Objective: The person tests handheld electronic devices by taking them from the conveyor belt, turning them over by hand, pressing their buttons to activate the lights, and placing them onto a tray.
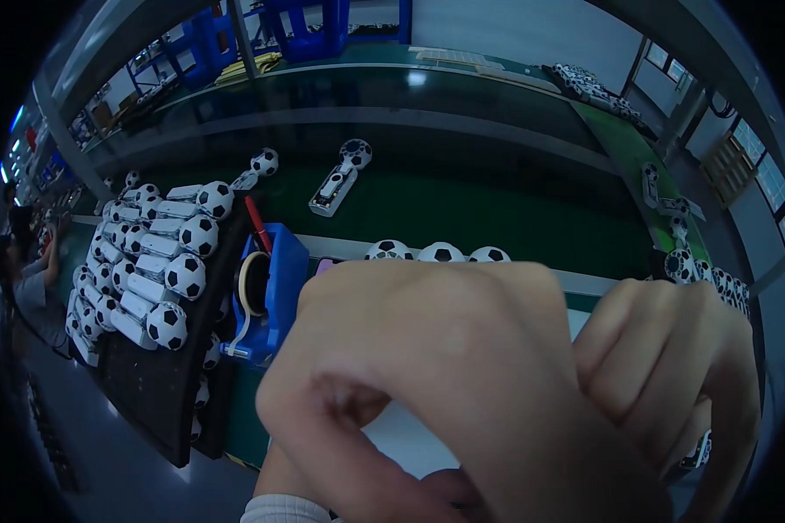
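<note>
My left hand (427, 340) fills the middle of the view, very near the camera. Its fingers are bent down and the thumb curls in below. What they close on, if anything, is hidden. Beside it, my right hand (667, 357) is closed too, fingers folded together, its contents out of sight. Below my left hand a white surface (406, 440) shows through a gap. Just behind the hands stand several football-patterned balls (442, 253). Left of my left hand sits a blue tape dispenser (286, 270) with a tape roll (253, 283) and a red pen (257, 222).
A dark tray (139, 383) at left bears rows of white devices with football heads (183, 277). On the green conveyor belt (462, 187) lies an opened device (336, 185). More units (698, 266) stand at right. A co-worker (35, 279) is at far left.
</note>
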The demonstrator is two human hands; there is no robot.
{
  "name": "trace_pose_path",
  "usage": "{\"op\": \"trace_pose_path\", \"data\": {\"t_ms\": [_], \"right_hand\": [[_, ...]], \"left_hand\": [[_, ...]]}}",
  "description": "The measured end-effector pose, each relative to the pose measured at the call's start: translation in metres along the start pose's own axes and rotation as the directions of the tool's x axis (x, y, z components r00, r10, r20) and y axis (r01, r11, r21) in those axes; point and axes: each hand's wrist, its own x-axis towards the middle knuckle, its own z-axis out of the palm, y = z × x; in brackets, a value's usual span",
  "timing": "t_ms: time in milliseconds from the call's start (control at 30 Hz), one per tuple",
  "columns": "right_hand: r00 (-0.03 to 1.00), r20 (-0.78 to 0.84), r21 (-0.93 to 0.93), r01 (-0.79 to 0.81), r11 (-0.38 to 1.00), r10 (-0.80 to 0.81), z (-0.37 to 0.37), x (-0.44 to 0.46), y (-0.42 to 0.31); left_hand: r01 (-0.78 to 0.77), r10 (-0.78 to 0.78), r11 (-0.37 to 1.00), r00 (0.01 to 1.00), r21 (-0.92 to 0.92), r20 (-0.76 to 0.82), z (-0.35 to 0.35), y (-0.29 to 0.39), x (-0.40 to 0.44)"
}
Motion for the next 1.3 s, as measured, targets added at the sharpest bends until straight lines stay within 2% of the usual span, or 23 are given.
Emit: {"op": "trace_pose_path", "data": {"t_ms": [67,200,300,633,767,967,1067,1133,1200,1300], "right_hand": [[1.000,-0.007,-0.013,-0.023,1.000,0.023,0.003,-0.001,0.004],[0.999,-0.018,-0.041,-0.045,0.998,0.044,-0.016,-0.043,-0.044],[0.998,-0.023,-0.045,-0.056,0.997,0.055,-0.008,-0.009,-0.017],[0.996,-0.029,-0.035,-0.091,0.995,0.090,-0.022,-0.044,-0.065],[0.995,-0.020,-0.017,-0.102,0.995,0.101,-0.016,-0.035,-0.054],[0.991,-0.021,0.003,-0.130,0.991,0.130,-0.025,-0.054,-0.077],[0.990,-0.016,0.010,-0.140,0.990,0.141,-0.009,-0.020,-0.040],[0.988,-0.024,0.022,-0.155,0.988,0.155,0.011,0.002,-0.042],[0.985,-0.030,0.030,-0.168,0.985,0.169,-0.005,-0.022,-0.076],[0.985,-0.016,0.043,-0.169,0.985,0.170,-0.018,-0.024,-0.075]], "left_hand": [[-0.015,0.016,0.999,1.000,-0.034,0.015,0.000,-0.004,0.002],[-0.032,0.037,0.996,0.998,-0.084,0.059,-0.004,-0.008,0.008],[-0.033,0.042,0.993,0.996,-0.115,0.079,-0.005,-0.007,0.010],[-0.025,0.052,0.979,0.991,-0.203,0.125,-0.005,-0.004,0.012],[-0.020,0.050,0.974,0.990,-0.226,0.130,-0.003,-0.002,0.012],[-0.014,0.056,0.960,0.988,-0.280,0.142,-0.006,0.003,-0.002],[-0.012,0.060,0.954,0.987,-0.300,0.151,-0.008,0.004,-0.003],[-0.008,0.060,0.945,0.987,-0.326,0.150,-0.013,0.028,-0.006],[-0.005,0.063,0.937,0.986,-0.350,0.153,-0.021,0.040,-0.013],[0.002,0.059,0.934,0.986,-0.358,0.158,-0.008,0.027,0.001]]}}
